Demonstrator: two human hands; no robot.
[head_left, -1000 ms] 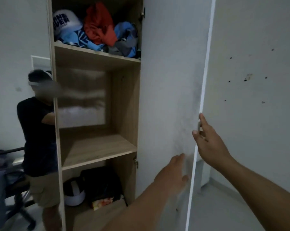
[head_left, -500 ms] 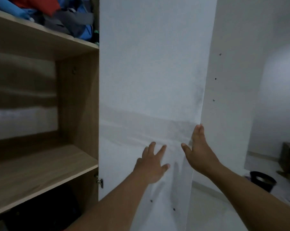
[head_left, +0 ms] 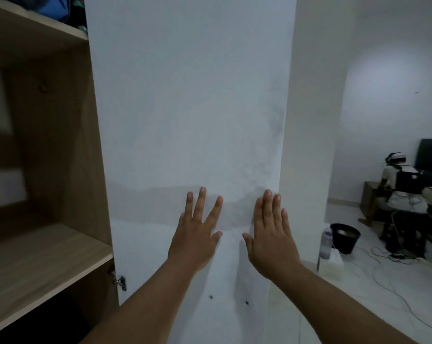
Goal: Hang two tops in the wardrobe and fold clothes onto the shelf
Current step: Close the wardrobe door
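Against the tall white wardrobe door [head_left: 185, 108], both hands lie flat. The left hand [head_left: 197, 234] has its fingers spread wide and straight on the panel; the right hand [head_left: 272, 234] keeps its fingers straight and close together, just beside the door's right edge. Neither hand holds anything. The two hands are near each other, thumbs pointing inward but apart.

At nine o'clock from the hands the light wooden wardrobe body [head_left: 61, 150] stands open. Its lower wooden shelf [head_left: 41, 264] lies at about eight o'clock. On the upper wooden shelf [head_left: 33, 23], at eleven o'clock, a bit of blue cloth [head_left: 56, 7] shows at the top edge of the view; the rest of the clothes is cut off there. A small metal hinge [head_left: 119, 281] sits where the door meets the wardrobe side.

The white door stands between the onlooker and whatever is behind it. At three o'clock, well apart on the white floor, there is a black round bucket [head_left: 345, 238] with a clear plastic bottle [head_left: 325, 242] just beside it, and white cables [head_left: 383, 276] run over the floor. Farther at two o'clock another person in a white top [head_left: 396, 184] sits facing away.
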